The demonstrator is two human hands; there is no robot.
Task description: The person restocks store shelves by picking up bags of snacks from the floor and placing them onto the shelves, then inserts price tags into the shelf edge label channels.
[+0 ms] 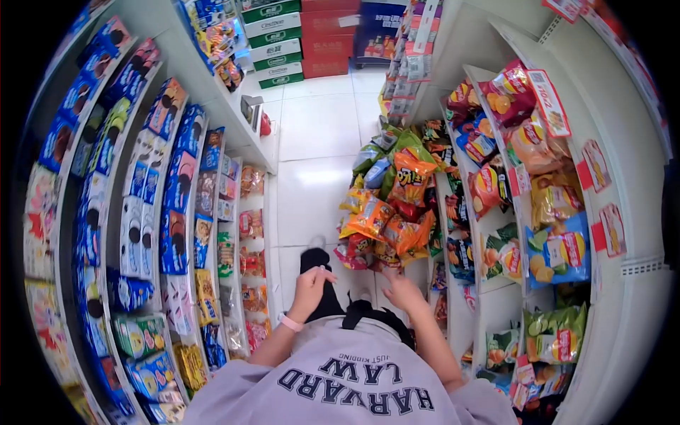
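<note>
1. Head view: the left hand, with a pale pink band at its wrist, is raised over the black trousers, fingers bent and drawn together; whether they hold anything, I cannot tell.
2. The right hand reaches forward, its fingers loosely bent, at the near edge of a large heap of shiny plastic snack bags. Whether it touches or grips a bag there, I cannot tell.
3. The heap lies on the white tiled floor, against the foot of the right-hand shelving. On its top and near side are 3 bright orange bags, with green bags toward its far side.
4. The white metal shelving on the right bears plump crisp bags, among them a light blue bag and a green bag.
5. Along the left, other shelves carry rows of blue biscuit packets.
6. Beyond the floor stand stacked green-and-white cartons, red cartons and a dark blue carton.
7. The person wears a pale grey top with dark lettering.
</note>
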